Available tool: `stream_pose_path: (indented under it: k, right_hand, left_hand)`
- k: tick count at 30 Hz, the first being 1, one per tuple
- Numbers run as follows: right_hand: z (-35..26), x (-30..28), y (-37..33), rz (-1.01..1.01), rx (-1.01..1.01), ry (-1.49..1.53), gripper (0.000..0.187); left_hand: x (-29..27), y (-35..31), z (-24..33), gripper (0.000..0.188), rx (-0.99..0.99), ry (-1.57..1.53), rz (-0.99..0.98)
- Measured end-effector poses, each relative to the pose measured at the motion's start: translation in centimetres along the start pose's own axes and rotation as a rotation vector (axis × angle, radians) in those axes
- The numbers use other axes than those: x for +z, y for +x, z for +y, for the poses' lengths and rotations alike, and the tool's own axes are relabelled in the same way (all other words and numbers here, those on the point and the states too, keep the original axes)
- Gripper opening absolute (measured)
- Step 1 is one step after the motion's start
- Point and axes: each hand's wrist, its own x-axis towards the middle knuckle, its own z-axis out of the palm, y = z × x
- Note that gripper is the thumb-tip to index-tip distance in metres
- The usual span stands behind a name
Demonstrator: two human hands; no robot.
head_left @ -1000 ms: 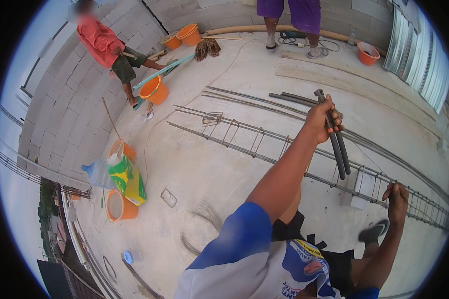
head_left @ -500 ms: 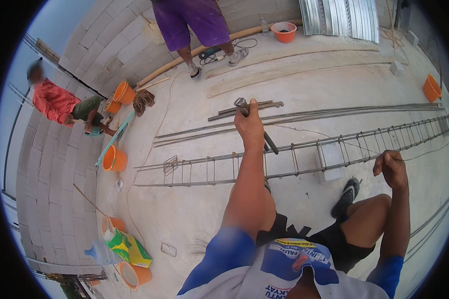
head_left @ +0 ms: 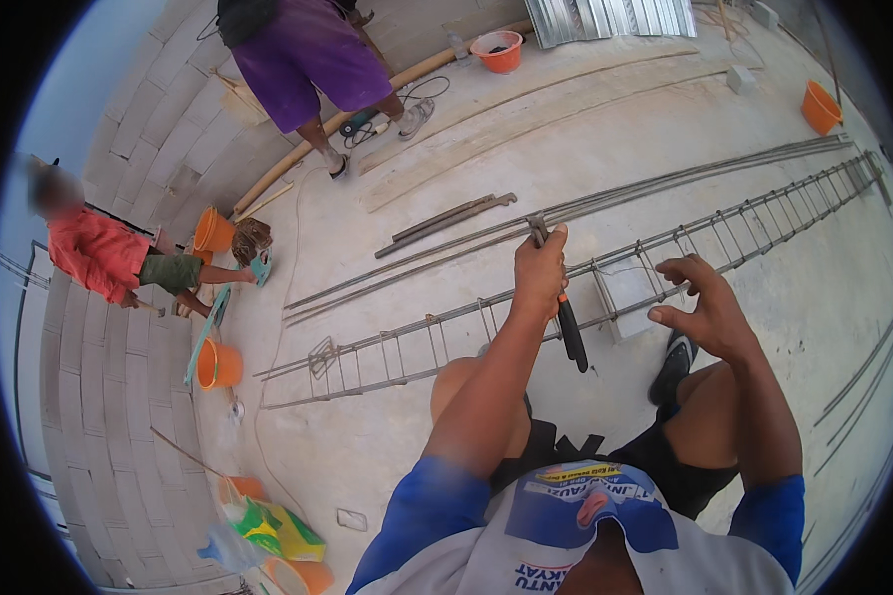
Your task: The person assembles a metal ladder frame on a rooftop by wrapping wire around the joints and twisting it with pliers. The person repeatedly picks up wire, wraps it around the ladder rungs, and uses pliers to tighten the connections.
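Observation:
My left hand [head_left: 542, 275] is closed round a pair of pincers [head_left: 573, 335], jaws up past my thumb and dark handles hanging below. Just right of it, my right hand [head_left: 714, 315] is over the rebar cage [head_left: 404, 381], thumb and fingers apart, and I see nothing in its grasp. The cage is a long ladder of steel bars joined by stirrups, running slantwise in front of my knees. A pale block [head_left: 627, 293] sits under it, between my hands.
Loose rebar [head_left: 367, 282] and two short bars [head_left: 446, 224] lie beyond the cage. A person in purple shorts [head_left: 308, 59] stands at the far wall; another in a red shirt [head_left: 91, 246] is at left. Orange buckets [head_left: 219, 366], planks [head_left: 526, 129] and corrugated sheet [head_left: 610, 18] are around.
My left hand has come nearer and right with the pincers, whose handles now hang lower. My right hand has moved left to the cage and its fingers have spread. The view has shifted.

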Motion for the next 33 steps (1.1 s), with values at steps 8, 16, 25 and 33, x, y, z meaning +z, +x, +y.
stream_pose_path:
  k: [8,16,25,33]
  right_hand:
    - [1.3,5.4,3.3,-0.223,-0.026,0.156,0.023]
    - [1.9,7.1,3.8,-0.077,-0.033,0.317,0.015]
    - [-2.8,-0.9,1.0,0.807,-0.308,-0.163,0.017]
    - [4.6,0.0,1.6,0.150,0.173,-0.122,0.019]
  left_hand:
    - [1.8,-1.5,0.1,0.039,-0.009,-0.053,-0.147]
    - [1.3,-0.9,-0.4,0.087,-0.005,-0.179,-0.184]
    - [-2.0,3.1,-3.8,0.026,-0.055,0.374,0.091]
    - [-11.3,12.2,-14.7,0.042,-0.059,0.810,0.307]
